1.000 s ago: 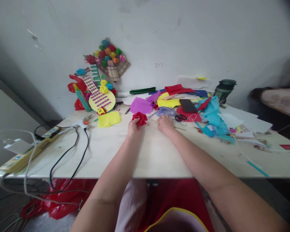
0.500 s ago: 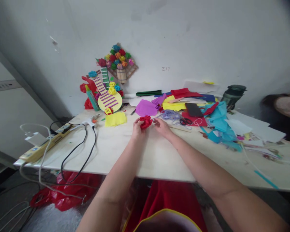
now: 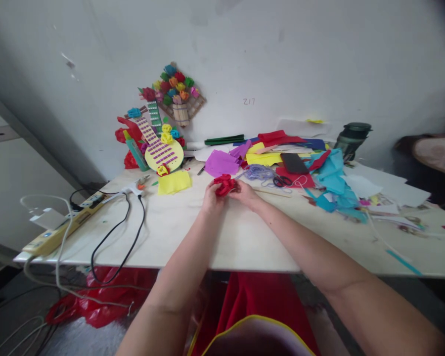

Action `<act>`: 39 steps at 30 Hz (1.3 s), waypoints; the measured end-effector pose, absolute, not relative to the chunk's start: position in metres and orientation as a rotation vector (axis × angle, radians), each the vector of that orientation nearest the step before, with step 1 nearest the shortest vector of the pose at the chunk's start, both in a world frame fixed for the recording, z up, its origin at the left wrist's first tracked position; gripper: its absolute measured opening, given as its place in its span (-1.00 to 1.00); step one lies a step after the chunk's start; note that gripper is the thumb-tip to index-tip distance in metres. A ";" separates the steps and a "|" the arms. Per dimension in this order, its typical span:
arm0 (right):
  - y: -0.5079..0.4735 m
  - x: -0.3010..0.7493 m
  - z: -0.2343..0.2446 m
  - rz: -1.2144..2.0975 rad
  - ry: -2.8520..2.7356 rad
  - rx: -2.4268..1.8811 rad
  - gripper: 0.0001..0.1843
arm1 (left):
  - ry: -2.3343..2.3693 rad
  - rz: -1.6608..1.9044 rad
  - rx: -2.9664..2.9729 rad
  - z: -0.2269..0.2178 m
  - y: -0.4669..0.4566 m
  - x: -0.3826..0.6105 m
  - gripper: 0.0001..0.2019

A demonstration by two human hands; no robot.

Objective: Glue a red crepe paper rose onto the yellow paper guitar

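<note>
Over the middle of the table, a ruffled red crepe paper flower (image 3: pixel 225 184) is between my two hands. My left hand (image 3: pixel 210 196) is closed around its left and lower side. My right hand (image 3: pixel 244 193) meets its right edge with fingers pinched together; the fingertips are partly hidden behind the petals. Just behind the flower lies a purple paper piece (image 3: pixel 221 163), with a yellow paper piece (image 3: pixel 174 182) to the left. A tangle of pale purple string (image 3: pixel 258 172) and black scissors (image 3: pixel 282 181) lie beyond my right hand, near a thin stick (image 3: pixel 272 192).
At the left are a glue gun (image 3: pixel 133 189), its black cord and a yellow power strip (image 3: pixel 65 230). A paper guitar (image 3: pixel 164 154) and a glue bottle (image 3: pixel 136 150) stand at the back. Rightward are a phone (image 3: pixel 294 163), blue paper scraps (image 3: pixel 333 178) and a dark bottle (image 3: pixel 351 141).
My right hand has moved left, from slightly apart to touching the flower's right side. My left hand still holds it. The whole view has shifted a little.
</note>
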State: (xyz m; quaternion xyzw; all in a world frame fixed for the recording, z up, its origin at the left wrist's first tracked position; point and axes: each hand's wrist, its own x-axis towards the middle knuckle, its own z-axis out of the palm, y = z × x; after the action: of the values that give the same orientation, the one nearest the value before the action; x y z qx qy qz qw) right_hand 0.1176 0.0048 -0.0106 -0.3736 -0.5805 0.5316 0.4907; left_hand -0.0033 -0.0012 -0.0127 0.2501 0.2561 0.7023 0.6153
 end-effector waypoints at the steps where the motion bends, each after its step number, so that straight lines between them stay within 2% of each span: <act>1: 0.004 0.118 -0.011 1.288 -1.418 -0.903 -0.52 | 0.589 1.610 0.558 -0.013 -0.001 -0.003 -0.82; 8: -0.001 0.117 -0.010 1.300 -1.461 -0.878 -0.53 | 0.613 1.562 0.461 -0.017 0.004 -0.002 -0.86; 26: 0.002 0.114 -0.015 1.180 -1.473 -0.987 -0.64 | 0.679 1.554 0.486 -0.013 0.001 0.008 -0.77; 39: -0.004 0.112 -0.007 1.259 -1.367 -1.024 -0.64 | 0.711 1.551 0.518 -0.011 -0.002 0.010 -0.81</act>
State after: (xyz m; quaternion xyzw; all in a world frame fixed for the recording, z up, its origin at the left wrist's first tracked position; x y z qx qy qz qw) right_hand 0.1120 -0.0038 -0.0075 -0.4213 -0.5624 0.5177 0.4880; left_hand 0.0104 -0.0017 -0.0108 0.2261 0.3102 0.6768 0.6281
